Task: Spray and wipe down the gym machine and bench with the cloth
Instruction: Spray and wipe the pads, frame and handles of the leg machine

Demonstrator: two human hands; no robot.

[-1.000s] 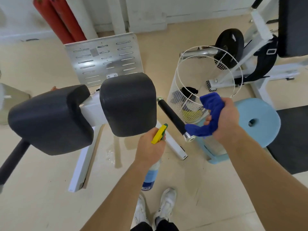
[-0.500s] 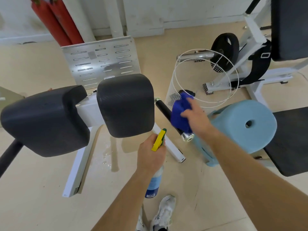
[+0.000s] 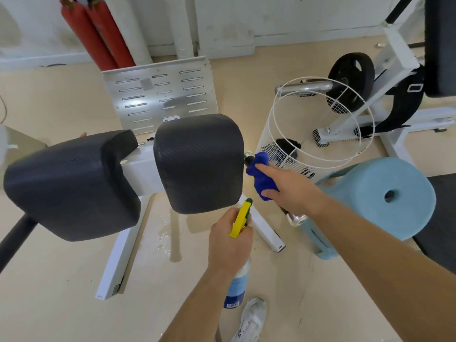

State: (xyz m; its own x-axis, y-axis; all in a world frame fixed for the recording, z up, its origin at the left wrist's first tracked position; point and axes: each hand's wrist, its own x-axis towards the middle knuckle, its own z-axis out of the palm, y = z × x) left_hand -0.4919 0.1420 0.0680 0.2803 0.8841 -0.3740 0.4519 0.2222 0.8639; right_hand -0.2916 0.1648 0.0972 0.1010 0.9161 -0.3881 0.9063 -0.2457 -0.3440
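The machine [image 3: 138, 169] fills the left and centre: a white frame carrying two black pads, the left pad [image 3: 71, 183] larger in view, the right pad [image 3: 198, 162] squarer. A slotted metal plate [image 3: 160, 93] stands behind them against the floor. To the right sits a pale blue stool [image 3: 385, 196], and behind it a white wire basket [image 3: 318, 129] with dark items inside. A black weight disc [image 3: 350, 81] hangs on a second white frame at the far right.

A handle [image 3: 294, 218] projects from beside the right pad; only its chrome end and a short piece by the pad show. The right hand [image 3: 293, 191] lies over this handle, its grip closed around the blue cloth [image 3: 261, 178], which is pressed on the handle just beside the right pad.

The left hand [image 3: 230, 240] is lower, its grip wrapped on the neck of the spray bottle [image 3: 237, 285], yellow trigger [image 3: 240, 218] pointing toward the right pad. Wet patches [image 3: 164, 236] mark the floor under the frame. A white shoe [image 3: 251, 319] shows at the bottom edge.
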